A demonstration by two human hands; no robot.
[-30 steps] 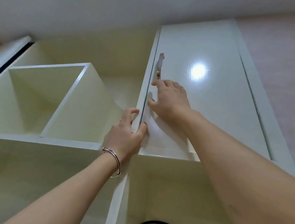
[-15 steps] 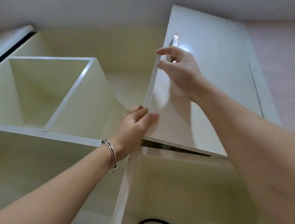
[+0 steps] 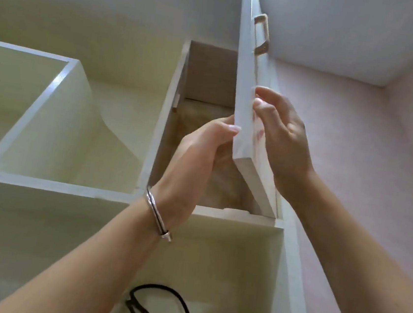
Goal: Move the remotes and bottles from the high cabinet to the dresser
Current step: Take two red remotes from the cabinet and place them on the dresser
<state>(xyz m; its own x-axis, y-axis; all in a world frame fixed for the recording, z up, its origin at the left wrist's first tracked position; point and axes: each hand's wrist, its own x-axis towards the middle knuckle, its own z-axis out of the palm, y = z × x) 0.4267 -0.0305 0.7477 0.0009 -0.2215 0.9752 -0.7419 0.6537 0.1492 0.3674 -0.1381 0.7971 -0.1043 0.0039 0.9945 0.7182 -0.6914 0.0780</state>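
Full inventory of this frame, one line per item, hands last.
Door: 1, white, swung open at upper right, seen almost edge-on.
Handle: 1, metal, on the door's front face.
Cabinet: 1, brownish inside, open behind the door; no remotes or bottles visible.
Shelves: several open compartments, cream, left and below.
Cable: 1, black, in the lower compartment.
Bracelet: 1, silver, left wrist.
Left hand: on the door's edge.
Right hand: on the door's front face.

— Any lettering on the cabinet door (image 3: pixel 249 89), upper middle of the frame?
— None. Its white face and handle (image 3: pixel 261 35) are blank.
— The shelves (image 3: pixel 42 184) at left?
— Bare too; nothing readable anywhere.
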